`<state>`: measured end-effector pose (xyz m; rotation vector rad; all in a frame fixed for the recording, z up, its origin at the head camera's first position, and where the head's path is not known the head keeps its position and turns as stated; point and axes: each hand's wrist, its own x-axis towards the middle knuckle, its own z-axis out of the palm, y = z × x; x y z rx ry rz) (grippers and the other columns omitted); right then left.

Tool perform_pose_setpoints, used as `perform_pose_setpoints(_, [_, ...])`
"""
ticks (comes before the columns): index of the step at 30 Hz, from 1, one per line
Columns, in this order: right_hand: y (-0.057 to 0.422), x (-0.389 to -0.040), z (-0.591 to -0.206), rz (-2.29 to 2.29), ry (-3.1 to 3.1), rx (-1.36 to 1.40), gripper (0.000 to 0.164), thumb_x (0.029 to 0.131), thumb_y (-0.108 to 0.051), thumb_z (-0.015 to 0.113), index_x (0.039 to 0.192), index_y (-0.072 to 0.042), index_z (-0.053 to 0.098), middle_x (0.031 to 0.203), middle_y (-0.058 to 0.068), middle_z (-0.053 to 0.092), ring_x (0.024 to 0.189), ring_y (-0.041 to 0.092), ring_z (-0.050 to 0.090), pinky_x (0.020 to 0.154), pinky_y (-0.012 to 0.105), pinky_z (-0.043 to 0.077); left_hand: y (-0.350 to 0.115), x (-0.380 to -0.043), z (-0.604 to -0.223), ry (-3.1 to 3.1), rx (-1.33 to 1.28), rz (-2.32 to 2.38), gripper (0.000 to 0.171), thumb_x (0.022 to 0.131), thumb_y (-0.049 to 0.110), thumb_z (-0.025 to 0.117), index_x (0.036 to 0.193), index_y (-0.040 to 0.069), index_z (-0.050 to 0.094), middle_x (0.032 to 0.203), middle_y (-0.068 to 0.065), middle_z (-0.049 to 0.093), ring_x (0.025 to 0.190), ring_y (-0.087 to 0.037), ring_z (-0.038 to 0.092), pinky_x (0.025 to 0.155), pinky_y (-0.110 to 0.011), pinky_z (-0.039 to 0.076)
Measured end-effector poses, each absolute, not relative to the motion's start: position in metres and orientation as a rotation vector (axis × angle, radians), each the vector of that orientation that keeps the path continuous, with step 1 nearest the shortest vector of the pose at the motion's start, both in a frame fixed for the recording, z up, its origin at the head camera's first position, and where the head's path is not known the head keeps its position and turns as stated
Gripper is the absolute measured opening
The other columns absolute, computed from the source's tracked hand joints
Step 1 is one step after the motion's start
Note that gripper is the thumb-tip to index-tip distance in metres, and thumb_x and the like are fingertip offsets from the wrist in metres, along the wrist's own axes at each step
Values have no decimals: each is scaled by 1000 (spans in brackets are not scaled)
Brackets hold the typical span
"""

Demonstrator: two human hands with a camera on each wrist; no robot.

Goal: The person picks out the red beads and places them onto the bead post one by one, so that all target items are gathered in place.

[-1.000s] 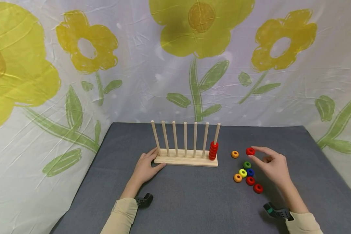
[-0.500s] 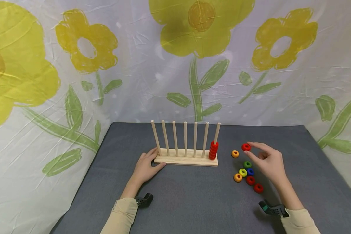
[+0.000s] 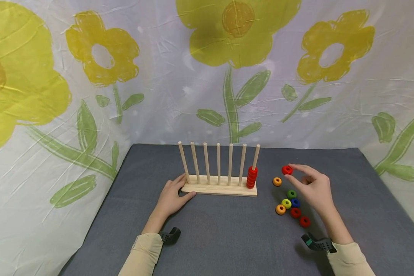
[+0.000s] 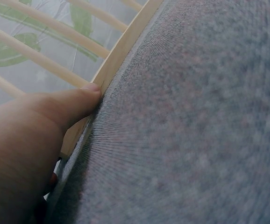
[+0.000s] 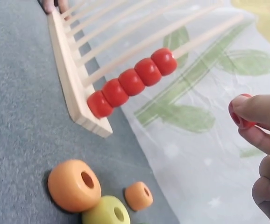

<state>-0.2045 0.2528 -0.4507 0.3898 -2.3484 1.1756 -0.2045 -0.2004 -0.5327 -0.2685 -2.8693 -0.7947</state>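
Observation:
A wooden peg stand [image 3: 218, 188] with several upright pegs stands on the table. Several red beads [image 3: 251, 178] are stacked on its rightmost peg. My left hand [image 3: 170, 197] grips the stand's left end, thumb along the front edge and fingers behind; in the left wrist view the thumb [image 4: 81, 100] lies against the base. Right of the stand, my right hand [image 3: 314, 188] pinches a red bead [image 3: 287, 170] between thumb and index finger, up above the table. The right wrist view shows this bead [image 5: 240, 112] at the fingertips, partly covered by the thumb.
Loose beads lie right of the stand: two orange [image 3: 277, 181], a green [image 3: 291, 194], a yellow [image 3: 286, 204], a blue [image 3: 295, 203] and two red [image 3: 304, 221]. A flower-printed cloth [image 3: 165, 96] hangs behind the dark grey table [image 3: 224, 237].
My right hand has moved left and up with the pinched red bead, now above and beyond the far orange bead. The left hand and the stand have stayed in place.

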Motion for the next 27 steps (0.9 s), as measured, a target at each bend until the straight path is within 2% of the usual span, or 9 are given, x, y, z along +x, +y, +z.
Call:
perform_pose_setpoints(2, [251,-206,-450,1181,-2338,396,37,84,-9,86,119,-17,78,90,-1,66,41,4,27,39,28,25,-200,-204,-533,-2869,-271,-795,83,92,52,73,155,8,43,158,-10,41,109,-29,50,89,-48,44])
perform_pose_setpoints(5, [247,-207,-448,1201,-2307,419,39,82,-6,87,119,-14,78,99,2,69,42,2,27,40,28,24,-201,-205,-533,-2871,-275,-792,83,92,53,72,155,8,43,158,-10,41,109,-30,50,89,-48,44])
perform_pose_setpoints(14, [234,-212,-442,1223,-2258,456,40,82,-2,86,120,-11,77,101,3,69,43,-2,26,41,27,24,-201,-206,-534,-2871,-276,-790,83,92,53,72,155,7,44,158,-9,41,108,-29,50,89,-48,44])
perform_pose_setpoints(16, [229,-211,-437,1241,-2235,464,41,81,1,85,120,-8,77,85,7,66,43,-5,24,40,28,23,-201,-206,-534,-2869,-278,-786,83,92,53,72,155,7,44,157,-9,41,108,-29,50,89,-48,44])
perform_pose_setpoints(18, [223,-207,-428,1252,-2215,468,40,81,4,85,119,-3,76,66,8,55,43,-5,22,40,28,21,-201,-206,-535,-2870,-278,-783,83,92,54,72,154,7,44,157,-9,42,108,-29,50,89,-48,44])
perform_pose_setpoints(20, [216,-202,-419,1266,-2204,459,38,81,6,84,117,0,76,58,8,41,43,-4,21,40,29,20,-202,-206,-535,-2875,-274,-787,83,92,54,71,155,8,44,158,-9,41,109,-29,50,89,-48,44])
perform_pose_setpoints(21, [213,-200,-414,1273,-2201,450,36,81,6,84,116,1,76,58,7,40,43,-2,21,40,28,20,-202,-207,-536,-2878,-271,-790,83,92,54,71,155,9,43,158,-8,41,110,-29,50,90,-48,44])
perform_pose_setpoints(25, [205,-197,-403,1302,-2187,446,33,83,6,82,115,3,75,79,7,58,42,1,22,40,28,21,-201,-206,-535,-2884,-264,-797,83,92,55,71,155,10,43,158,-7,40,112,-29,49,91,-48,44])
perform_pose_setpoints(27, [203,-197,-401,1312,-2175,449,32,84,6,81,115,4,75,90,7,62,42,1,23,40,28,22,-201,-206,-535,-2877,-269,-791,83,92,55,71,155,9,43,158,-8,41,111,-29,50,90,-48,44])
